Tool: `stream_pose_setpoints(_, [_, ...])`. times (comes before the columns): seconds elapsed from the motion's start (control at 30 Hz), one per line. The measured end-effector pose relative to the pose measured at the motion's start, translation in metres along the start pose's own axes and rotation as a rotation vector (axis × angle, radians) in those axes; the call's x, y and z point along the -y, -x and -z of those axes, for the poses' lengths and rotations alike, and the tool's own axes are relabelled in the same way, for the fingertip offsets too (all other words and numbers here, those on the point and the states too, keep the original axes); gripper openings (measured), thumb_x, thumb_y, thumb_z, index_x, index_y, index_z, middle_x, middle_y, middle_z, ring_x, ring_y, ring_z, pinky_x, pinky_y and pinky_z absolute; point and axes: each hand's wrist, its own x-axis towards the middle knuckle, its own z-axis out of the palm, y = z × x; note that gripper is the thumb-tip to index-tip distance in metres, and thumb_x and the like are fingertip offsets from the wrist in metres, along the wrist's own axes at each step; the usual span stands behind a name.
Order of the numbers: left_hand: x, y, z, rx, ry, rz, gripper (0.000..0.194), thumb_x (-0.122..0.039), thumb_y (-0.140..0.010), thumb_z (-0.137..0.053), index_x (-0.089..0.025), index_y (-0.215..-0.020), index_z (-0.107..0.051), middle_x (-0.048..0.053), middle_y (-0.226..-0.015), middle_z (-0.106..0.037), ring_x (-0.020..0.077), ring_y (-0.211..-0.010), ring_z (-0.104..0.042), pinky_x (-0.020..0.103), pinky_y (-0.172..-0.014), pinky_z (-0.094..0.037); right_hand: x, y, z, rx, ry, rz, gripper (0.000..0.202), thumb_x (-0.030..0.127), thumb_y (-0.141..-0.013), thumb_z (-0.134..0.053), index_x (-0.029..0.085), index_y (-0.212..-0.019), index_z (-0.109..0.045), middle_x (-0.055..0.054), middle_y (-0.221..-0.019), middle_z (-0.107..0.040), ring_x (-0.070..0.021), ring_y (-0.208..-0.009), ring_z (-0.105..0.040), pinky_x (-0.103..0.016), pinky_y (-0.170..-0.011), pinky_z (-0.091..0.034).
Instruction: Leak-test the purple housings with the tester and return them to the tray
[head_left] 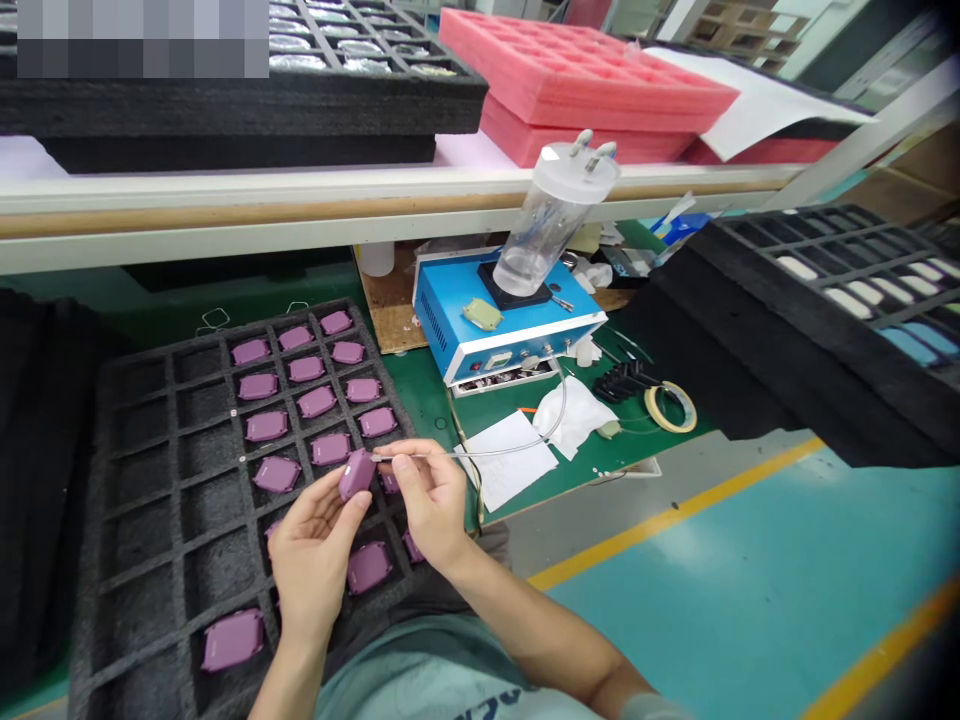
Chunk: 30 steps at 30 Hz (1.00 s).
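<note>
My left hand [319,535] grips a purple watch-like case [356,474] between thumb and fingers, above a black foam tray [214,530]. In my right hand [431,500] is a thin nozzle [382,458], its tip close to the case's edge; whether they touch I cannot tell. From the nozzle a clear tube [551,435] curves back to a blue machine [517,320]. Similar purple cases [266,427] sit in several of the tray's compartments, and my hands hide part of it.
A clear cylinder [544,220] and an olive case [482,314] stand on the machine. White paper [502,460], crumpled tissue [577,412] and a tape roll [670,407] lie nearby. Above runs a shelf [300,228] with red foam trays [585,80]. Stacked black trays [787,330] are at right.
</note>
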Motion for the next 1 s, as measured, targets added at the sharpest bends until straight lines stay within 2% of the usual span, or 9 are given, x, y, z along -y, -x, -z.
stream_pose_setpoints(0.27, [-0.007, 0.022, -0.004, 0.027, 0.033, -0.001, 0.032, -0.025, -0.076, -0.081, -0.017, -0.106, -0.074, 0.008, -0.106, -0.079, 0.0209, -0.096, -0.076, 0.031, -0.091, -0.06, 0.006, 0.019, 0.01, -0.037, 0.097, 0.038, 0.013, 0.03, -0.095, -0.064, 0.018, -0.097, -0.07, -0.005, -0.096, -0.076, -0.0169, -0.089, -0.074, -0.033, -0.083, -0.064])
stream_pose_setpoints(0.37, [-0.024, 0.026, 0.028, -0.027, -0.193, -0.103, 0.03, -0.025, -0.087, -0.069, -0.018, -0.116, -0.071, 0.009, -0.112, -0.076, 0.0206, -0.098, -0.073, 0.033, -0.091, -0.058, 0.006, 0.024, 0.012, -0.101, 0.103, 0.039, 0.012, 0.029, -0.092, -0.067, 0.018, -0.095, -0.069, -0.004, -0.093, -0.074, -0.0176, -0.087, -0.075, -0.035, -0.081, -0.065])
stream_pose_setpoints(0.47, [-0.041, 0.03, 0.082, -0.126, -0.684, -0.223, 0.032, -0.024, -0.092, -0.061, -0.019, -0.123, -0.067, 0.008, -0.115, -0.072, 0.0213, -0.101, -0.068, 0.037, -0.095, -0.053, 0.007, 0.025, 0.011, -0.115, 0.115, 0.008, 0.014, 0.03, -0.089, -0.071, 0.017, -0.092, -0.069, -0.003, -0.089, -0.073, -0.0176, -0.084, -0.075, -0.035, -0.077, -0.066])
stream_pose_setpoints(0.57, [-0.041, 0.036, 0.124, -0.038, -1.015, -0.178, 0.027, -0.021, -0.094, -0.055, -0.018, -0.118, -0.067, 0.008, -0.104, -0.071, 0.0236, -0.097, -0.064, 0.042, -0.092, -0.052, 0.01, 0.028, 0.01, -0.125, 0.134, -0.011, 0.017, 0.032, -0.086, -0.073, 0.016, -0.09, -0.069, -0.003, -0.088, -0.073, -0.0175, -0.081, -0.075, -0.035, -0.075, -0.066])
stream_pose_setpoints(0.67, [-0.032, 0.045, 0.136, 0.041, -1.132, -0.169, 0.028, -0.021, -0.095, -0.054, -0.015, -0.119, -0.067, 0.011, -0.106, -0.072, 0.0262, -0.1, -0.063, 0.044, -0.092, -0.053, 0.013, 0.03, 0.008, -0.142, 0.138, -0.026, 0.019, 0.033, -0.083, -0.075, 0.015, -0.088, -0.069, -0.004, -0.086, -0.073, -0.017, -0.078, -0.074, -0.035, -0.074, -0.066])
stream_pose_setpoints(0.77, [-0.036, 0.057, 0.137, 0.017, -1.156, -0.296, 0.035, -0.024, -0.096, -0.056, -0.015, -0.129, -0.064, 0.014, -0.126, -0.069, 0.0267, -0.114, -0.063, 0.044, -0.1, -0.052, 0.012, 0.031, 0.006, -0.156, 0.142, -0.021, 0.019, 0.031, -0.081, -0.076, 0.015, -0.088, -0.07, -0.004, -0.085, -0.072, -0.0164, -0.075, -0.073, -0.035, -0.074, -0.066])
stream_pose_setpoints(0.9, [-0.093, 0.047, 0.161, -0.055, -1.225, -0.512, 0.033, -0.03, -0.096, -0.057, -0.02, -0.126, -0.068, 0.01, -0.124, -0.072, 0.0234, -0.114, -0.067, 0.037, -0.102, -0.051, 0.011, 0.033, 0.005, -0.117, 0.151, -0.031, 0.019, 0.032, -0.082, -0.075, 0.015, -0.088, -0.069, -0.004, -0.086, -0.072, -0.0153, -0.074, -0.073, -0.032, -0.072, -0.066])
stream_pose_setpoints(0.93, [-0.112, 0.034, 0.175, -0.077, -1.278, -0.525, 0.033, -0.033, -0.095, -0.059, -0.021, -0.123, -0.071, 0.008, -0.119, -0.074, 0.0235, -0.11, -0.068, 0.036, -0.1, -0.051, 0.011, 0.033, 0.006, -0.096, 0.152, -0.045, 0.019, 0.032, -0.083, -0.075, 0.015, -0.089, -0.069, -0.004, -0.086, -0.072, -0.015, -0.074, -0.073, -0.031, -0.071, -0.066])
stream_pose_setpoints(1.0, [-0.147, -0.005, 0.208, -0.237, -1.455, -0.441, 0.034, -0.033, -0.095, -0.055, -0.021, -0.121, -0.073, 0.009, -0.117, -0.075, 0.0279, -0.109, -0.068, 0.041, -0.099, -0.05, 0.011, 0.034, 0.007, -0.064, 0.157, -0.064, 0.019, 0.033, -0.084, -0.074, 0.015, -0.09, -0.068, -0.004, -0.088, -0.072, -0.0145, -0.076, -0.073, -0.029, -0.071, -0.065])
